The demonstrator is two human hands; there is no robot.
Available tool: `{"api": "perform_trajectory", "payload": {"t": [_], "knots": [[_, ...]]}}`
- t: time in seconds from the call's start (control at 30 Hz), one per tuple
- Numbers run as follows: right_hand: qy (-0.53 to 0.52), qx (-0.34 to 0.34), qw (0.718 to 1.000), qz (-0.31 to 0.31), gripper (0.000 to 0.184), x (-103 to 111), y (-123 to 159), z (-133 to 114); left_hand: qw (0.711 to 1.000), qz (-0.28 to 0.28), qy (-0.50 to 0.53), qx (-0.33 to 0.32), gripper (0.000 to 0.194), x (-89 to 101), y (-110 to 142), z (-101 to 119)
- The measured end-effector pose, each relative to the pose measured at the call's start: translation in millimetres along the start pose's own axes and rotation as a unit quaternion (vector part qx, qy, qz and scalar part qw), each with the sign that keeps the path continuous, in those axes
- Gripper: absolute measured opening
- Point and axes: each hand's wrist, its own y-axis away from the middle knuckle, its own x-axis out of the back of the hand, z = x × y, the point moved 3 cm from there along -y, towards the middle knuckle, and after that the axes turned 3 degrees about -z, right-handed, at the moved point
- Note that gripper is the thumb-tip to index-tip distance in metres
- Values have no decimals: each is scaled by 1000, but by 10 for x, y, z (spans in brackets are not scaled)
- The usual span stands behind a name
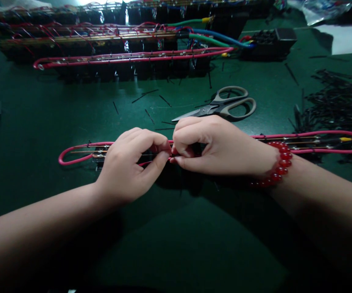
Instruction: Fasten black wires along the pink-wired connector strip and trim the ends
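A long black strip assembly [99, 154] with brass rods lies across the green table, a pink-red cable [340, 133] looped round it. Black ties bind the cable at several points. Over its middle, my left hand [133, 160] is closed, thumb and forefinger pinched together. Against it, fingertip to fingertip, my right hand [198, 142] is pinched too, with a red bead bracelet [282, 162] on the wrist. Whatever sits between the fingertips is too small and hidden to name. Just beyond my right hand lie scissors [215, 106] with grey and black handles.
Further back lie several similar wired assemblies [103, 40], with red, green and blue wires. A heap of black cable ties [337, 101] is at the right, and loose black pieces [145, 95] are scattered on the green table [176, 244]. White paper [351, 39] lies at the far right.
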Motion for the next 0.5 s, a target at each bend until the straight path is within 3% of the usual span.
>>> {"api": "perform_trajectory", "payload": {"t": [0.5], "knots": [[-55,-16,998,-19,14,7,-2,26,989,6,-71,-130,6,-18,44,0]]}}
